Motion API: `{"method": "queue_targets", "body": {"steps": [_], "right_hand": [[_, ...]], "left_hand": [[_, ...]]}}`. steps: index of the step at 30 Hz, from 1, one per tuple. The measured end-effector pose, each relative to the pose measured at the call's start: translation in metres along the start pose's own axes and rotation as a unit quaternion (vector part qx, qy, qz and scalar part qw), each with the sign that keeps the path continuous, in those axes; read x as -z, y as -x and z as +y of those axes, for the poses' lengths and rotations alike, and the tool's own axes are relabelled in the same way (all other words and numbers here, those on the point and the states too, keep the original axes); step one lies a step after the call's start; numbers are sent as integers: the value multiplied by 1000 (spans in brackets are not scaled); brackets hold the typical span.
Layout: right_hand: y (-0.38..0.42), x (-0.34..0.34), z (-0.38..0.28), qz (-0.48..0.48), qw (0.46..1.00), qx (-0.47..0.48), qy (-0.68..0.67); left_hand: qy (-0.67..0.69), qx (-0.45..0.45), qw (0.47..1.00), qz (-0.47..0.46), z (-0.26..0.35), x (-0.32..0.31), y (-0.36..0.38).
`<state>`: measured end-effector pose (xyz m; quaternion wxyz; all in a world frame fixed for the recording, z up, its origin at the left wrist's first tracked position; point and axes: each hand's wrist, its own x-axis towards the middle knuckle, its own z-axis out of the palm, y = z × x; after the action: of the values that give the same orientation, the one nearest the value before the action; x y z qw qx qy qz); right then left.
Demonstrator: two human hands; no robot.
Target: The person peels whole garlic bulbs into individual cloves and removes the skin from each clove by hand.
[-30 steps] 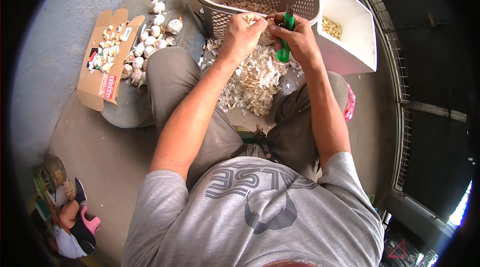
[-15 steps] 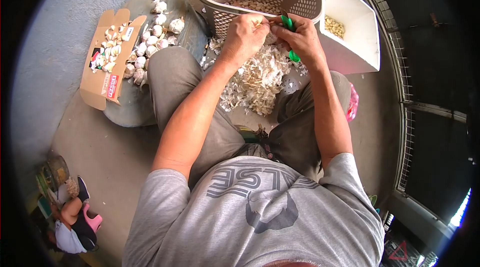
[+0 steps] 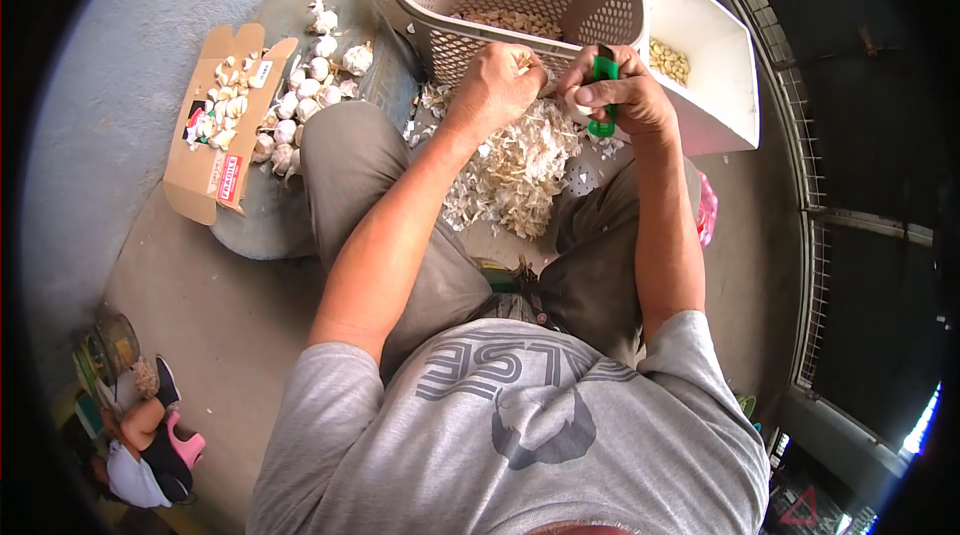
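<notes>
My right hand (image 3: 640,100) is closed around a small knife with a green handle (image 3: 603,95). A pale garlic clove (image 3: 578,103) is pinched at its thumb and fingertips. My left hand (image 3: 495,93) is curled closed just to the left, with a pale tan bit of garlic (image 3: 524,63) showing between the fingers; the rest is hidden. Below both hands lies a heap of papery garlic skins (image 3: 520,170). Whole garlic bulbs (image 3: 310,85) and a cardboard box (image 3: 190,180) bearing loose cloves (image 3: 228,105) are beyond my left knee.
A perforated beige basket (image 3: 470,40) with cloves inside stands ahead, beside a white foam box (image 3: 725,85) holding peeled cloves. The bulbs rest on a grey round surface (image 3: 260,230). A metal grille (image 3: 810,175) runs along the right. Another person (image 3: 150,455) sits at lower left.
My hands have moved apart; the right went right and turned, bringing the pale clove and the knife handle into clearer view. My left hand has shifted slightly down.
</notes>
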<state>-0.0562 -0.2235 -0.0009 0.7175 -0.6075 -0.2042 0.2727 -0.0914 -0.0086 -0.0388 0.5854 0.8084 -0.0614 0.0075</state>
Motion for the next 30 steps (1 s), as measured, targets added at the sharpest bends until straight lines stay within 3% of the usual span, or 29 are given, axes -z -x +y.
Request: {"method": "queue_targets", "body": {"steps": [2, 3, 5, 7, 8, 9, 11, 13, 16, 19, 21, 22, 23, 27, 30], "right_hand": [[-6, 3, 6, 41, 996, 62, -59], [-16, 6, 13, 211, 972, 55, -82], [-22, 5, 7, 337, 934, 54, 107], [-23, -11, 4, 314, 932, 49, 173], [-19, -24, 0, 285, 933, -18, 220], [-18, -29, 6, 212, 947, -29, 240], [-23, -47, 36, 164, 955, 69, 239], [-25, -55, 32, 143, 919, 100, 353], [-26, -49, 25, 162, 928, 59, 331], [-27, -50, 21, 171, 935, 43, 307], [-25, -47, 22, 157, 935, 21, 316], [-28, -48, 31, 154, 915, 149, 341], [-29, -48, 34, 159, 913, 129, 353], [-27, -67, 25, 178, 902, 81, 384], [-32, -71, 28, 190, 887, 116, 404]], "left_hand": [[70, 37, 997, -14, -2, 0, -3], [131, 58, 989, -23, -9, -1, -5], [272, 78, 959, -22, -18, -4, -6], [366, 113, 924, 19, -18, -4, -7], [393, 121, 912, 17, -25, -3, -8], [416, 114, 902, 24, -26, -2, -8], [460, 104, 881, 34, -26, -3, -8], [476, 113, 872, 35, -26, -4, -5], [496, 112, 861, 5, -25, -2, -9], [449, 121, 885, -27, -19, 2, -5], [424, 146, 894, -1, -13, -2, -2], [403, 156, 902, 3, -12, -3, -2], [381, 166, 910, 8, -10, -4, -1], [446, 215, 868, 32, -10, -7, 0], [397, 121, 904, 104, -13, -13, 4]]}}
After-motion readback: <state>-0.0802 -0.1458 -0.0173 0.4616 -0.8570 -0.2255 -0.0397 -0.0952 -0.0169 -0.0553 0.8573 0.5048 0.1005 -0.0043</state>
